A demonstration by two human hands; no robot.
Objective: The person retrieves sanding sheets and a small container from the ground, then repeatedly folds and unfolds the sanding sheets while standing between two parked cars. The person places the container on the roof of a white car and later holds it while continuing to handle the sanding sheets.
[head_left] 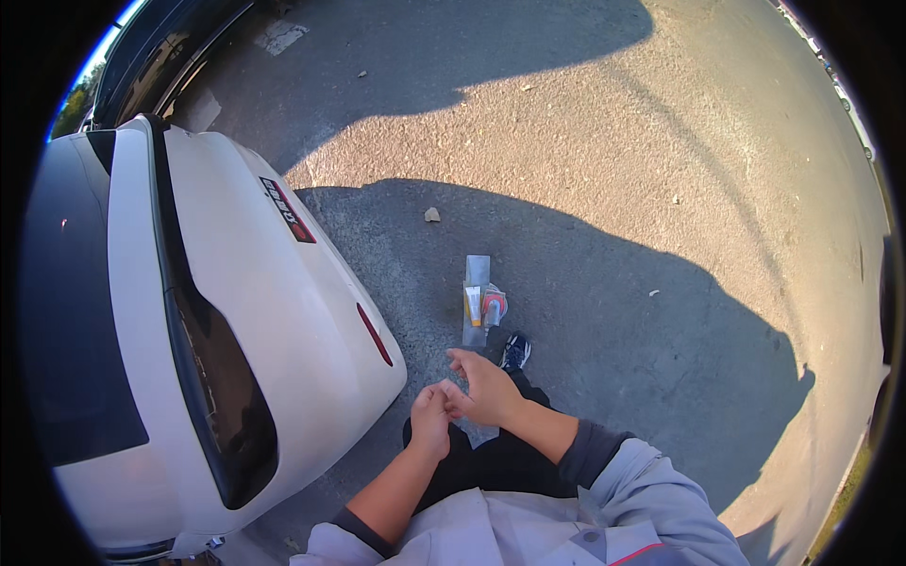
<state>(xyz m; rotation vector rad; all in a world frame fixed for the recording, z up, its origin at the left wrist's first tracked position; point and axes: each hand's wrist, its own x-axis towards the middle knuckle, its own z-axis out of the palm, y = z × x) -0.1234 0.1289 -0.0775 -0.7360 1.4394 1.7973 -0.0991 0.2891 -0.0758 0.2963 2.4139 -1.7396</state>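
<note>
My left hand (pixel 430 421) is curled into a loose fist in front of my body. My right hand (pixel 483 385) touches it, thumb and fingers pinching at the left hand's fingers. Whether something small sits between them I cannot tell. Both hands hover beside the rear corner of a white car (pixel 255 311). On the asphalt just beyond the hands lies a grey sheet (pixel 477 274) with a yellow tube (pixel 473 306) and a round red and white item (pixel 494 304) on it. My dark shoe (pixel 515 352) stands next to that sheet.
The white car's rear, with its dark window (pixel 66 311) and red reflector (pixel 375 334), fills the left side. A small stone (pixel 432 215) lies on the asphalt farther out. My shadow covers the ground around me; sunlit pavement stretches beyond.
</note>
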